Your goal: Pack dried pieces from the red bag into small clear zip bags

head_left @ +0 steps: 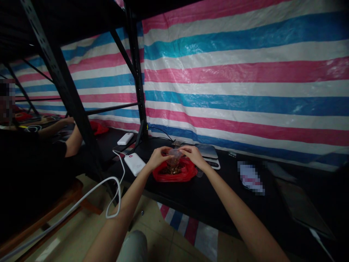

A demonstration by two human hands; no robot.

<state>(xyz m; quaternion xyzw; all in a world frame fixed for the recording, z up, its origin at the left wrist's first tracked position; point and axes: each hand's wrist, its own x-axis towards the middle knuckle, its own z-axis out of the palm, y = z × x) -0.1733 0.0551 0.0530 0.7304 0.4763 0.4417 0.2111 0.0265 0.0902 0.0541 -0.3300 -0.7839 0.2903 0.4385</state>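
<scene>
Position: L hand (pixel 159 159) & R hand (pixel 193 154) hold a clear plastic bag (pixel 176 154) (poss. a thin cup; material n/c) directly above the open red bag (pixel 174 178) on the black table (pixel 220 189). Thumb & fingers of L hand pinch the LH side of the rim; those of R hand pinch the RH side. Exact fingertip pressure: can't tell. Small brown-gold pcs (pixel 167 171) lie in the red bag.

Caution, spill: if one pinch slips, the rim prob. sags b/c the wall looks thin; any contents would tip out, mostly into the red bag, poss. over its low front edge onto the table.

Caution, snag: the white cable (pixel 113 178) loops across the L forearm in view (contact n/c). An arm pull-back could catch it & drag the power bank (pixel 135 164), assuming they're connected, twd the table edge.
</scene>
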